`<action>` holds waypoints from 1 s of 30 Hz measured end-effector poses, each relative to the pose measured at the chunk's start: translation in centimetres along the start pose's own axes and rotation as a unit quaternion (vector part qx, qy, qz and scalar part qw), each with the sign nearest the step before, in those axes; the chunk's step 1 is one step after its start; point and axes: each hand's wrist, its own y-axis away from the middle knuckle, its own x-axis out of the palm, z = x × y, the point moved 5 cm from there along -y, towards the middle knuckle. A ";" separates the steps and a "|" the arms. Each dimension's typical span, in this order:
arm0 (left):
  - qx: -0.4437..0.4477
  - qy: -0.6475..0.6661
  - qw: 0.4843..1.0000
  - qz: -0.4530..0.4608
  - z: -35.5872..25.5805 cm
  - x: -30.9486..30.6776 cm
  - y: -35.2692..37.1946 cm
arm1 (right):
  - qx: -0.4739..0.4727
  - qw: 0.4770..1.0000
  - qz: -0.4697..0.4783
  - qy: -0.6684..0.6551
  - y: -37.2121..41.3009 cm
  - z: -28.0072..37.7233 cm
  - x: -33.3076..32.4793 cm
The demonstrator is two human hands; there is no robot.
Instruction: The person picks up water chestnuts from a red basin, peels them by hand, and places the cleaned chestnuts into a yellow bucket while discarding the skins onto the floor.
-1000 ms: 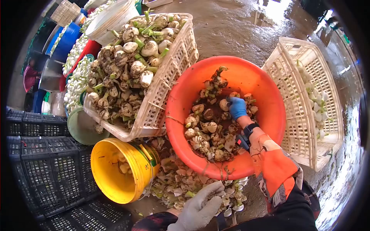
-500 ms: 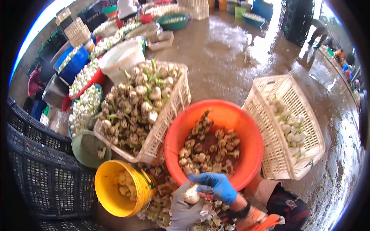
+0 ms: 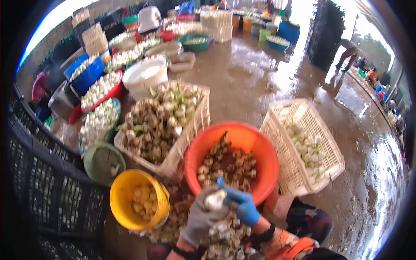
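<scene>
My left hand (image 3: 200,216), in a grey glove, is wrapped around a pale garlic bulb (image 3: 215,200) in front of the orange basin. My right hand (image 3: 243,207), in a blue glove, is closed beside the bulb, with its fingers curled against the bulb's right side. Whatever those right fingers grip is hidden. Just beyond both hands, the orange basin (image 3: 265,161) holds brown, unpeeled garlic bulbs (image 3: 240,167). Beneath the hands lies a heap of garlic skins and trimmings (image 3: 223,240).
A crate (image 3: 184,151) heaped with unpeeled garlic stands left of the basin. To the right, another crate (image 3: 331,162) holds white bulbs. A yellow bucket (image 3: 117,203) contains pale pieces. Black crates (image 3: 65,195) line the left side. Wet floor (image 3: 242,73) stretches beyond.
My hands have risen slightly in view with the garlic bulb, which is now tilted between them. The right fingers have shifted across its side. The whole view has moved a little.
</scene>
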 end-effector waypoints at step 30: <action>0.046 0.156 0.981 0.109 -1.8 -0.1 1.0 | 0.002 0.998 -0.020 -0.059 -1.1 -4.4 -3.5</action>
